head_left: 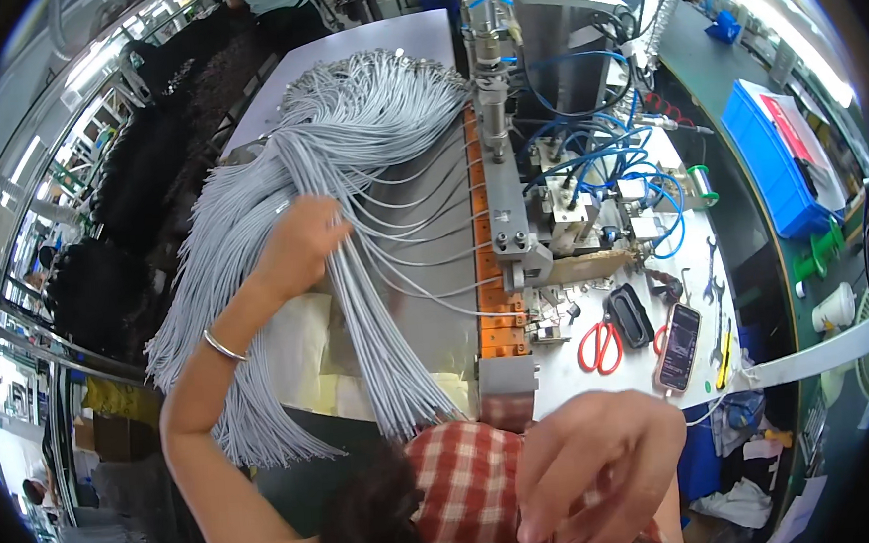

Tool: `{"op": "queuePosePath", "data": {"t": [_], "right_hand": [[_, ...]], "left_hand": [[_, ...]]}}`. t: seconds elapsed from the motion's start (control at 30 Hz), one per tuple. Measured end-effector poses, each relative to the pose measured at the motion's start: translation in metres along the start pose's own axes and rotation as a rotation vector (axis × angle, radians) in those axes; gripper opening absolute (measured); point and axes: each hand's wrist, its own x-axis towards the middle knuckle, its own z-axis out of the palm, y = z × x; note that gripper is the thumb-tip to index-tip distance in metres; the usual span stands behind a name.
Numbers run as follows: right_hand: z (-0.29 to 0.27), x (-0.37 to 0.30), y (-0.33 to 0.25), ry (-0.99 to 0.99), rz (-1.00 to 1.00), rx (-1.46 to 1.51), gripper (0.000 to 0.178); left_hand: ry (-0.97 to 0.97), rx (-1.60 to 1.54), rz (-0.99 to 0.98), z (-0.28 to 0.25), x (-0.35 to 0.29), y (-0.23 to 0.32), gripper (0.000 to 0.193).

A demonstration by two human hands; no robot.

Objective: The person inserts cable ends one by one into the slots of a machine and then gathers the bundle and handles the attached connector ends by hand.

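A large bundle of thin grey cords (347, 147) fans over a metal worktop, its ends hanging off the front edge. My left hand (299, 245) rests in the bundle with fingers closed around several strands. A metal bangle sits on that wrist. My right hand (595, 461) is raised close to the camera near my red checked collar, fingers curled, with nothing seen in it. An orange strip (486, 268) beside a grey metal machine (508, 167) holds single cords laid across.
Blue air hoses (596, 152) loop over the machine. Red-handled scissors (600, 346), a phone (680, 346) and small tools lie on the white bench at right. A blue bin (771, 156) stands far right. Dark cord bundles (150, 169) lie at left.
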Motion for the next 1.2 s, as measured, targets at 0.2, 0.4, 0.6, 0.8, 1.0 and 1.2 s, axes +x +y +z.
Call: {"op": "queuePosePath", "data": {"t": [0.2, 0.4, 0.6, 0.8, 1.0, 1.2], "right_hand": [[-0.029, -0.015, 0.094, 0.466, 0.777, -0.306, 0.031], [-0.058, 0.014, 0.243, 0.667, 1.072, -0.046, 0.029], [-0.100, 0.039, 0.302, 0.815, 0.803, 0.124, 0.021], [-0.104, 0.030, 0.289, 0.843, 0.823, -0.054, 0.014], [-0.076, 0.015, 0.255, 0.825, 0.845, 0.074, 0.011], [-0.055, -0.010, 0.228, 0.738, 0.903, -0.023, 0.010]], "left_hand": [[-0.154, -0.456, -1.150, 0.024, -0.029, -0.044, 0.034], [0.095, -0.761, -1.016, 0.047, -0.012, -0.051, 0.036], [0.069, -0.536, -1.029, 0.051, -0.010, -0.061, 0.039], [-0.012, -0.690, -0.971, 0.046, -0.031, -0.047, 0.025], [0.135, -1.556, -1.346, 0.032, -0.043, -0.007, 0.019], [0.098, -1.735, -1.349, 0.008, -0.013, 0.021, 0.018]]}}
